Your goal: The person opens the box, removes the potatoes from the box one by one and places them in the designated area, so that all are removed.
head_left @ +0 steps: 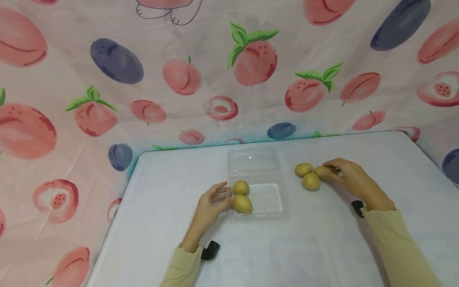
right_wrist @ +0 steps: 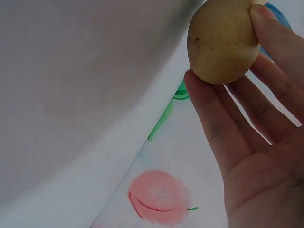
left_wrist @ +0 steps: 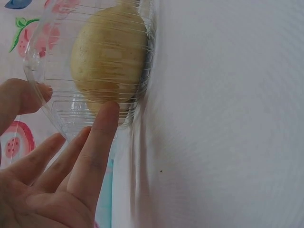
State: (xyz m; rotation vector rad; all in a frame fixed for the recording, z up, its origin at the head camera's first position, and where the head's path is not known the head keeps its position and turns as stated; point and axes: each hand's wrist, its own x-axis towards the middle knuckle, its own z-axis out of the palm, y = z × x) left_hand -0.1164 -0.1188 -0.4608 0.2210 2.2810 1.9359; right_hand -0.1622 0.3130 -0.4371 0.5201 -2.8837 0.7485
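Loading of small yellow-brown round potatoes into a clear plastic clamshell box (head_left: 258, 197) is judged to be the step in hand, roughly at its midpoint. Two potatoes, a rear one (head_left: 240, 187) and a front one (head_left: 242, 203), are seen lying at the left side of the box tray, with the hinged lid laid open behind it. Three potatoes are seen outside, on the white bench (head_left: 315, 247), well to the right of the box.

The right hand (head_left: 353, 179) is placed over the rightmost potato (head_left: 322, 170) of that group; its grip is closed on it, thumb and fingers curled round the skin, as the right wrist view confirms. The other two, one behind (head_left: 303, 169) and one in front (head_left: 310, 181), lie just beside it, close enough to touch.

The left hand (head_left: 211, 205) is held with fingers (left_wrist: 97, 147) straight and spread, its tips resting against the outer left wall of the box; nothing is held in it.

The next move is judged to call for a clean lift clear of the neighbours, a carry leftward over the near wall, and a release into the bare right half of the tray. Steadying of the light box is judged advisable.
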